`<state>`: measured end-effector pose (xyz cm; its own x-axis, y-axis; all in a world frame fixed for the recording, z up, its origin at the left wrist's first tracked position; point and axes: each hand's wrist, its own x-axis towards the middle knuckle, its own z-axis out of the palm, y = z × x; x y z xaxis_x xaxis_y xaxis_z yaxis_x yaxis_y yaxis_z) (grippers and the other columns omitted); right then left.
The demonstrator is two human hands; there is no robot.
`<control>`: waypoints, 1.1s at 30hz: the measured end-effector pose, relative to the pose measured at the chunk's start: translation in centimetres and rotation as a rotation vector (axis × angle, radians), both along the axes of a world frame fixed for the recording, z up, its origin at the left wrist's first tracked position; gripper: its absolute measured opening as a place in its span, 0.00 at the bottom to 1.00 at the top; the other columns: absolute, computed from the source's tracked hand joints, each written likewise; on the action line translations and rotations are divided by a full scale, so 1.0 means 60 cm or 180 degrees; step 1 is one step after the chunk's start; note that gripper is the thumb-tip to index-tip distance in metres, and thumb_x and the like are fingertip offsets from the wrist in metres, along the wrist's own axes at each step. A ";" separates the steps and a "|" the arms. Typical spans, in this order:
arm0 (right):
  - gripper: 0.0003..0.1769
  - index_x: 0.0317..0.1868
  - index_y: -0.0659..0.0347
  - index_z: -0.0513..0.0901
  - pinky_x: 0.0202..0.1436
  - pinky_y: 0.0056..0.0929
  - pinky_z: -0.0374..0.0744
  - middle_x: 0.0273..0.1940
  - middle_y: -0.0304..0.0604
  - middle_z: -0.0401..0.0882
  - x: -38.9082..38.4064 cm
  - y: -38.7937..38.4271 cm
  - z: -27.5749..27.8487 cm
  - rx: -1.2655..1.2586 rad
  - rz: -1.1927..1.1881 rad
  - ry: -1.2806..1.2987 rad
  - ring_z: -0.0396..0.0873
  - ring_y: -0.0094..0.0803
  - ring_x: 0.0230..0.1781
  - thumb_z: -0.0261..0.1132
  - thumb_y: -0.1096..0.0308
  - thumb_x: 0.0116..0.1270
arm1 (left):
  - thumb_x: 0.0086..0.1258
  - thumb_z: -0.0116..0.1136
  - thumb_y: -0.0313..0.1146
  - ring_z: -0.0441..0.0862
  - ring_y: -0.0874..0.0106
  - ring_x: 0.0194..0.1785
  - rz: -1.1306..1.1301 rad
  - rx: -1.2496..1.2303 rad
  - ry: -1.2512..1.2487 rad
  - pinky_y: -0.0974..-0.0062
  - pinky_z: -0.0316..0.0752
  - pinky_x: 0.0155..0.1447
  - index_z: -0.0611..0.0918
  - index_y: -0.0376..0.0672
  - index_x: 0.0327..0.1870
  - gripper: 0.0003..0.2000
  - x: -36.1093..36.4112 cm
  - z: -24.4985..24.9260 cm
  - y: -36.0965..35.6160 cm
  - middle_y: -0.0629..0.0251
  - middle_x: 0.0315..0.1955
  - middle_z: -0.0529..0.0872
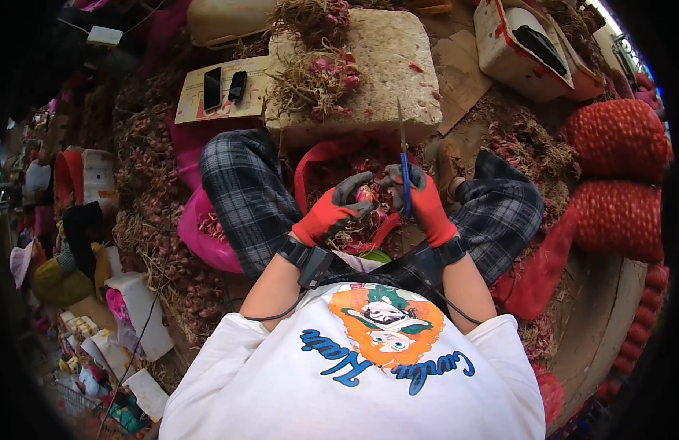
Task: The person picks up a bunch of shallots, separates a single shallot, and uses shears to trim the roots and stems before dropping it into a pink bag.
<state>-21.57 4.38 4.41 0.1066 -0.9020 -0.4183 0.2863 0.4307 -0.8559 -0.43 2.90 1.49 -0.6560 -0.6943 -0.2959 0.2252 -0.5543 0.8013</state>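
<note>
My left hand (335, 210), in a red glove with grey fingers, is closed round a reddish shallot (366, 194) above a red-rimmed container (304, 170). Blue-handled scissors (406, 180) are gripped in my right hand (420, 196), gloved the same way, with their narrow blades pointing up and away from me. The two hands are close together between my knees. Loose shallots and dry stalks lie below them. Beyond the hands, a bunch of shallots with dry stems (332, 77) rests on a pale foam block (394, 66).
Two phone-like black devices lie on a yellow board (189, 103) left of the block. Full red mesh sacks (616, 143) are stacked at right. Heaps of shallots (152, 183) spread at left, beside a pink bag (204, 231). A white foam box (500, 55) stands upper right.
</note>
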 end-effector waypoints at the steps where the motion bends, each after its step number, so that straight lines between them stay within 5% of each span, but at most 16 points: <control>1: 0.15 0.51 0.62 0.76 0.32 0.20 0.78 0.36 0.38 0.80 0.006 0.005 -0.005 -0.0196 0.0051 0.0141 0.78 0.20 0.29 0.64 0.71 0.65 | 0.64 0.56 0.20 0.78 0.78 0.46 0.0149 -0.0123 0.0073 0.80 0.74 0.49 0.62 0.38 0.70 0.31 -0.002 -0.013 -0.001 0.68 0.47 0.79; 4: 0.17 0.51 0.63 0.76 0.48 0.25 0.77 0.42 0.39 0.79 0.024 0.012 -0.013 -0.0510 0.0618 0.0943 0.77 0.23 0.44 0.66 0.72 0.62 | 0.64 0.57 0.19 0.77 0.78 0.51 0.0014 -0.0545 -0.0049 0.79 0.74 0.54 0.65 0.36 0.68 0.29 0.007 -0.013 -0.007 0.67 0.50 0.78; 13: 0.16 0.51 0.65 0.76 0.42 0.22 0.79 0.44 0.40 0.81 0.028 0.007 -0.030 -0.0751 0.0352 0.0289 0.78 0.21 0.37 0.65 0.72 0.62 | 0.67 0.58 0.25 0.74 0.83 0.47 -0.0357 -0.0242 -0.0122 0.81 0.73 0.54 0.69 0.37 0.65 0.24 0.010 -0.031 0.000 0.70 0.49 0.78; 16: 0.17 0.52 0.65 0.75 0.45 0.23 0.79 0.46 0.41 0.80 0.019 0.002 -0.031 -0.1200 0.0130 0.1505 0.80 0.25 0.42 0.64 0.74 0.63 | 0.70 0.58 0.32 0.73 0.84 0.43 -0.0343 0.0221 -0.0156 0.82 0.72 0.51 0.70 0.38 0.64 0.23 0.007 -0.006 0.003 0.71 0.48 0.78; 19: 0.19 0.54 0.65 0.72 0.53 0.27 0.78 0.48 0.43 0.81 0.015 -0.001 -0.008 -0.0496 0.0011 0.0296 0.79 0.27 0.48 0.64 0.77 0.62 | 0.72 0.55 0.34 0.74 0.81 0.47 -0.0069 0.0849 0.0278 0.82 0.73 0.50 0.71 0.37 0.62 0.20 0.010 0.009 -0.002 0.70 0.48 0.78; 23: 0.22 0.56 0.64 0.71 0.55 0.28 0.77 0.46 0.41 0.80 0.025 0.002 0.000 -0.0980 0.0241 0.0296 0.78 0.26 0.48 0.64 0.77 0.62 | 0.74 0.52 0.36 0.75 0.80 0.50 -0.0228 0.1370 0.1878 0.80 0.74 0.50 0.71 0.38 0.61 0.18 0.019 -0.038 0.002 0.69 0.50 0.76; 26: 0.21 0.55 0.64 0.72 0.54 0.28 0.78 0.44 0.40 0.80 0.034 0.007 0.016 -0.0872 0.0325 0.0335 0.78 0.26 0.48 0.65 0.77 0.61 | 0.71 0.57 0.42 0.74 0.81 0.43 0.0065 0.1357 0.0810 0.82 0.71 0.48 0.68 0.42 0.65 0.25 0.002 0.018 0.008 0.76 0.41 0.76; 29: 0.19 0.52 0.64 0.74 0.51 0.27 0.79 0.43 0.41 0.80 0.039 0.007 -0.003 -0.1073 0.0288 0.0961 0.78 0.26 0.46 0.65 0.77 0.59 | 0.70 0.59 0.42 0.74 0.81 0.45 -0.0500 0.0630 0.0936 0.82 0.71 0.51 0.68 0.42 0.65 0.26 0.010 0.011 0.004 0.78 0.41 0.76; 31: 0.18 0.50 0.65 0.75 0.50 0.26 0.78 0.43 0.41 0.80 0.046 0.010 0.008 -0.0976 0.0143 0.1064 0.78 0.26 0.45 0.65 0.76 0.59 | 0.70 0.59 0.41 0.74 0.81 0.46 -0.0362 0.0877 0.0867 0.82 0.71 0.53 0.69 0.42 0.64 0.25 0.010 0.008 0.005 0.77 0.42 0.76; 33: 0.18 0.50 0.65 0.75 0.48 0.25 0.78 0.41 0.40 0.80 0.034 0.008 0.006 -0.0264 0.0104 0.0124 0.78 0.25 0.42 0.66 0.75 0.59 | 0.70 0.58 0.41 0.74 0.81 0.47 -0.0307 0.1073 0.0776 0.83 0.71 0.54 0.69 0.42 0.64 0.25 0.009 0.001 0.008 0.76 0.44 0.76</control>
